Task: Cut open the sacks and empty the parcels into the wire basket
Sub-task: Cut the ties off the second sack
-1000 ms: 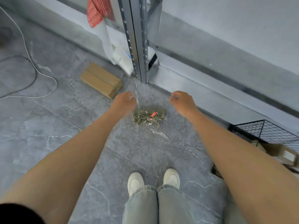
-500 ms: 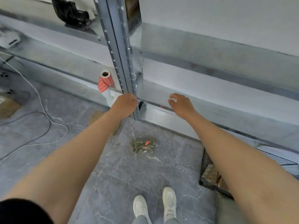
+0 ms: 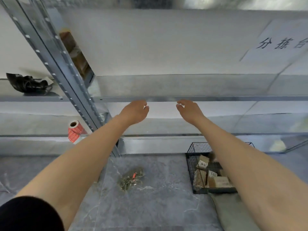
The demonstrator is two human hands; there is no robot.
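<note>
- both bare arms have come up from the floor: a second ago the hands were down by the tangled greenish scrap with a red tag [image 3: 131,179], and now they reach out at the height of the grey metal shelf edge [image 3: 233,98].
- the left hand [image 3: 135,111] has loosely curled fingers and holds nothing; the right hand [image 3: 188,110] is the same, relaxed and empty, just below that edge. neither looks to be touching it.
- the view has lifted with them, so the black wire basket [image 3: 200,147] now shows almost whole on the grey marbled floor [image 3: 158,205], under the right forearm.
- brown cardboard parcels [image 3: 218,180] already lie in that basket, so at least one load seems emptied.
- a grey-green fabric shape [image 3: 233,212] lies just in front of the basket; it may be a spent sack, i cannot tell.
- no full sack and no cutter is in sight, so my guess is that the person is rising to fetch the next one.
- a red-and-white roll [image 3: 75,130] and a black crumpled object [image 3: 28,83] sit on the shelves to the left.
</note>
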